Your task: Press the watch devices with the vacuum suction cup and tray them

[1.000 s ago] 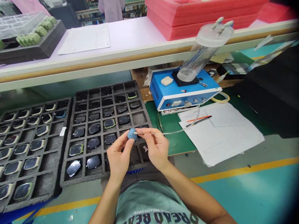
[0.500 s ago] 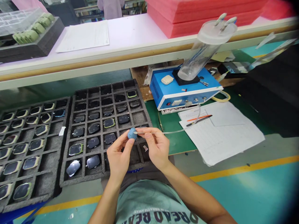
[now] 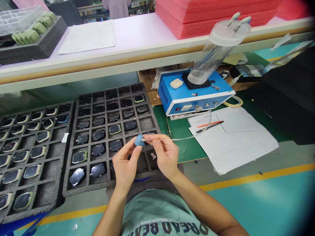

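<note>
Between the thumb and fingers of my left hand (image 3: 126, 163) is a small blue watch case (image 3: 138, 141), turned edge-on to me. My right hand (image 3: 167, 158) pinches the end of a clear tube (image 3: 185, 139), whose pale tip meets the side of the watch case. The tube curves back to a blue box-shaped machine (image 3: 194, 93) with connectors on its front. Both hands are over the near right part of a dark foam tray (image 3: 147, 124) that holds several watches in its compartments.
Another foam tray (image 3: 55, 155) of watches lies on the left. Papers (image 3: 236, 144) with an orange pen (image 3: 208, 124) and a black pen (image 3: 216, 126) are on the right. A clear cylinder (image 3: 205, 65) stands on the machine. Red foam blocks (image 3: 209, 19) sit on the shelf.
Both hands, the watch case and the tube hold almost the same place. The view has shifted only very slightly.
</note>
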A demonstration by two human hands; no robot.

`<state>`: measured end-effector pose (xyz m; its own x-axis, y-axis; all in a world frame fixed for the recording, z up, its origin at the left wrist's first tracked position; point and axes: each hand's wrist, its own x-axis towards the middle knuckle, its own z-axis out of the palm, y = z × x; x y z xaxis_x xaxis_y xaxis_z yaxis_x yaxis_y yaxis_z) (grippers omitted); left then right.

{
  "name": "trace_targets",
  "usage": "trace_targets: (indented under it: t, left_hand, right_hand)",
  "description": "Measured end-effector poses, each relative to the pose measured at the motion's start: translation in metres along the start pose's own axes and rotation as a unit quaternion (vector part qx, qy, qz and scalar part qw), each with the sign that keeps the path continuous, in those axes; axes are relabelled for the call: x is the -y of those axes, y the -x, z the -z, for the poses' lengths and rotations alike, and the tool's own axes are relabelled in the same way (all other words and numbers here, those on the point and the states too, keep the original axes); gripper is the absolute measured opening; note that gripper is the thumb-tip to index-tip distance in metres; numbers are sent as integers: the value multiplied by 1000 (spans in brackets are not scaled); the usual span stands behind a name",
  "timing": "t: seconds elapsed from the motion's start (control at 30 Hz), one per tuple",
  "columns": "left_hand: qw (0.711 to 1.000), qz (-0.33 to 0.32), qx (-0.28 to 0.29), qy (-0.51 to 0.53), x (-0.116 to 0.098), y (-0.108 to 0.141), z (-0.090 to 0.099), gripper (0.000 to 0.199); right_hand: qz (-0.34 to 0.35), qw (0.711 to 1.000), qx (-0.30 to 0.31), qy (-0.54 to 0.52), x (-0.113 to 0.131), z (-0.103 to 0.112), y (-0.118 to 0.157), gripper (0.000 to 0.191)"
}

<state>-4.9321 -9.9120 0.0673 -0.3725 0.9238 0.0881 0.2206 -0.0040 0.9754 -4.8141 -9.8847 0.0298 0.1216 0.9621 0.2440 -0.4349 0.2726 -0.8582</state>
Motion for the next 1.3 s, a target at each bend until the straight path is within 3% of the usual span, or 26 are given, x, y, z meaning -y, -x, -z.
trace_targets:
  t: [0.73,1.3]
  left_hand:
    - [998,-15,-29,-55,3,-10,3,40]
    - [998,-5,-31,-52,1,-11,3,43]
  right_hand:
    - [0,1000,1,-27,1,-8,-12,27]
    - [0,999,7,-42,1,-9,-13,24]
